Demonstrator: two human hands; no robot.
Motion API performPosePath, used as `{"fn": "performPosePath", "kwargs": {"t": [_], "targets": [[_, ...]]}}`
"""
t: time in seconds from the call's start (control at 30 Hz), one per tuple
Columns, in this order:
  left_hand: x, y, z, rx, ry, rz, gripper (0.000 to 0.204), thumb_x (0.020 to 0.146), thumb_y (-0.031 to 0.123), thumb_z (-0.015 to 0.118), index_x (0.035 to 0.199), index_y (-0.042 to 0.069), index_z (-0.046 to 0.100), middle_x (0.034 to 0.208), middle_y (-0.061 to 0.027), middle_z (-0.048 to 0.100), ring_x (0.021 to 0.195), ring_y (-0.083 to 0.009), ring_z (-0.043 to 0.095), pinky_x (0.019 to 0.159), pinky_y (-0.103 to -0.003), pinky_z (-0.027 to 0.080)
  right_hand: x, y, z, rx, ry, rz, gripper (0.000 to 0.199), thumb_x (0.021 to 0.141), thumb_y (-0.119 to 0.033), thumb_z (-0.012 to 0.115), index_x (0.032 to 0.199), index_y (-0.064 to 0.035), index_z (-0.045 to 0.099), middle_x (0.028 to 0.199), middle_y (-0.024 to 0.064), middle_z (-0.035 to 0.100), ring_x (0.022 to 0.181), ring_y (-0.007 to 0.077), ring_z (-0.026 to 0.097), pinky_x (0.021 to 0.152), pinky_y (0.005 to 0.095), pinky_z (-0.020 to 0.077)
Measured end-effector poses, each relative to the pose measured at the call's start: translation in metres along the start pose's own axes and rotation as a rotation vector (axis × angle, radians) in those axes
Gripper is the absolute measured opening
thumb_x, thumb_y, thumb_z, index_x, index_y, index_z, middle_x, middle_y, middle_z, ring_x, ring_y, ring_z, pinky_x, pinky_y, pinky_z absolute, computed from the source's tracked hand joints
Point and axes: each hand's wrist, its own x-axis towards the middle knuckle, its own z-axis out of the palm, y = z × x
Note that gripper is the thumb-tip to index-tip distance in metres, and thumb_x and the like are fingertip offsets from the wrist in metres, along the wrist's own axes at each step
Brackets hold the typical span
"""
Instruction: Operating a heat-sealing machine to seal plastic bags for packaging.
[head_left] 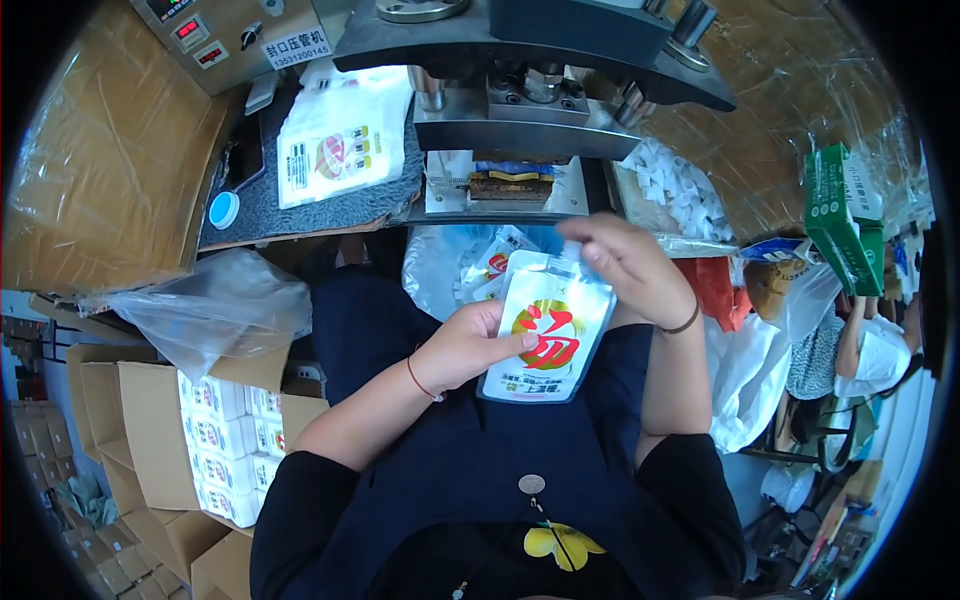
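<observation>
A white stand-up pouch (570,310) with a red and yellow print is held upright in front of my lap. My left hand (462,350) grips its left edge, the thumb lying across the front. At the pouch's top, the fingers of my right hand (635,270) close around the small spout (571,250), partly hiding it. Just beyond, more printed pouches (490,262) lie in a clear plastic-lined container (425,265). Past that stands a metal press (540,110), with a worn block (510,186) on its bed.
Flat pouches (340,140) are stacked on a grey mat (262,215), beside a blue-and-white round lid (224,209). White plastic spouts (680,190) fill a tray right of the press. An open carton (160,430) of packed pouches stands left. A green box (840,215) is at right.
</observation>
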Motion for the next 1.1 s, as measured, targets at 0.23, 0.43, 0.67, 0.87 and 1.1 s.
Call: {"fn": "performPosePath", "kwargs": {"t": [0.23,0.43,0.67,0.87,1.1], "targets": [[0.019,0.045,-0.024,-0.140,0.156,0.056,0.033,0.089,0.001,0.069,0.120,-0.004,0.062,0.112,-0.0144,0.071,0.095,-0.0195,0.071,0.086,-0.036,0.058,0.004,0.070,-0.042,-0.812,0.224,0.483,0.025,0.090,-0.013,0.063,0.115,-0.0123,0.066,0.110,0.0169,0.060,0.097,0.0378,0.065,0.082,0.0433,0.0530],[0.048,0.069,-0.040,-0.201,0.151,0.039,0.037,0.087,0.000,0.070,0.122,-0.006,0.060,0.114,-0.0184,0.070,0.102,-0.0258,0.071,0.091,-0.040,0.059,-0.007,0.104,-0.032,-0.719,0.312,0.473,0.029,0.088,-0.013,0.065,0.116,-0.0106,0.063,0.106,0.0195,0.060,0.096,0.0402,0.063,0.083,0.0446,0.0525],[0.024,0.097,-0.085,0.620,1.018,0.533,0.030,0.087,0.007,0.073,0.102,0.002,0.048,0.096,-0.0093,0.058,0.086,-0.0185,0.062,0.077,-0.036,0.055,-0.012,0.106,-0.030,-0.636,0.462,0.334,0.023,0.087,-0.009,0.065,0.109,-0.0018,0.065,0.104,0.0200,0.062,0.098,0.0392,0.061,0.087,0.0439,0.0496],[-0.018,0.103,-0.140,1.931,0.869,0.379,0.062,0.085,0.033,0.073,0.140,0.010,0.052,0.153,-0.0219,0.036,0.141,-0.0369,0.038,0.111,-0.055,0.033,-0.023,0.098,-0.025,-0.583,0.574,0.204,0.028,0.090,-0.008,0.062,0.117,-0.0019,0.064,0.105,0.0183,0.059,0.098,0.0368,0.059,0.089,0.0406,0.0482],[-0.049,0.058,-0.139,1.822,0.867,0.668,0.028,0.081,0.008,0.061,0.109,0.009,0.067,0.108,-0.0165,0.066,0.097,-0.0343,0.065,0.084,-0.047,0.051,-0.082,-0.034,-0.063,-0.492,1.136,0.224,0.025,0.096,-0.018,0.054,0.115,-0.0022,0.057,0.109,0.0153,0.061,0.100,0.0323,0.060,0.090,0.0407,0.0448]]}}
